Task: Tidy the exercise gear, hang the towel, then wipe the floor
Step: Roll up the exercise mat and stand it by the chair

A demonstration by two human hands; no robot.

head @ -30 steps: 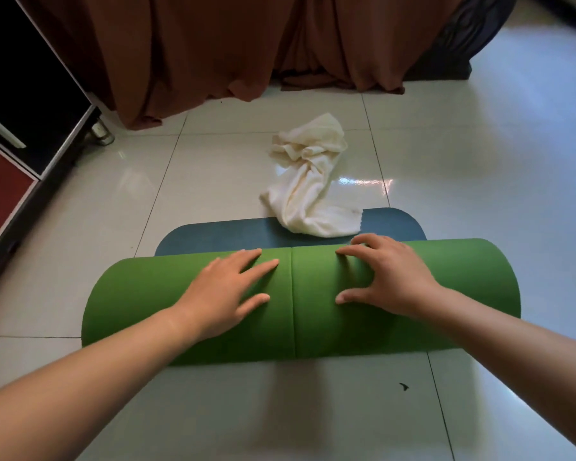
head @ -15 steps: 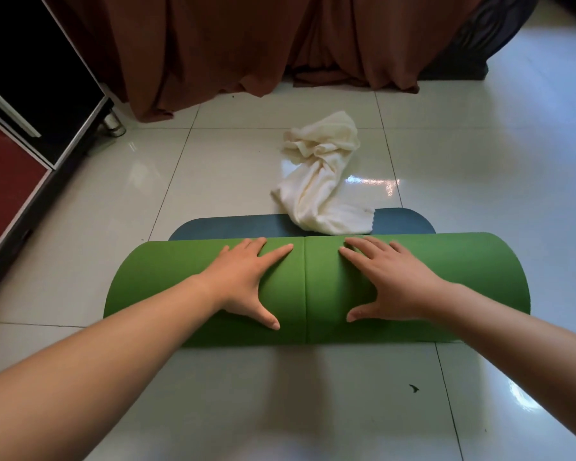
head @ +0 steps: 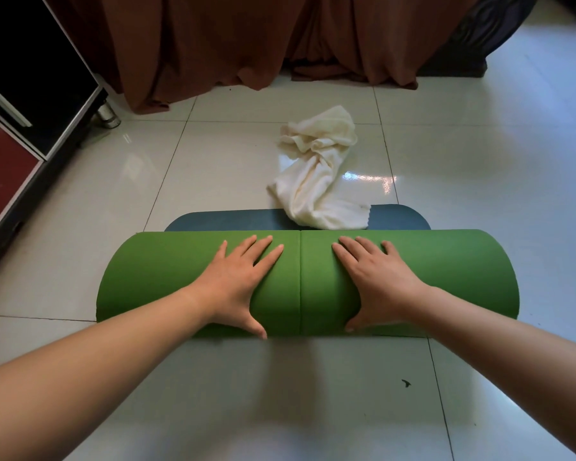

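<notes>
Floor (head: 479, 154) of glossy white tiles, thin dark grout lines, bright glare near the right edge. Brown curtain (head: 240, 41) bunches onto its far edge. Black-and-red cabinet (head: 30, 81) stands along the left.

Left hand (head: 236, 277) and right hand (head: 379, 281) on the mat roll (head: 167, 274), towel (head: 316, 181) just behind.

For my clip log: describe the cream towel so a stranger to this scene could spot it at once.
Below the brown curtain spreads a glossy white tiled floor. On it, just beyond the rolled green foam mat, lies the crumpled cream cloth towel, its near end resting on the mat's flat blue-grey strip. It is the only pale, rumpled thing there.
</notes>
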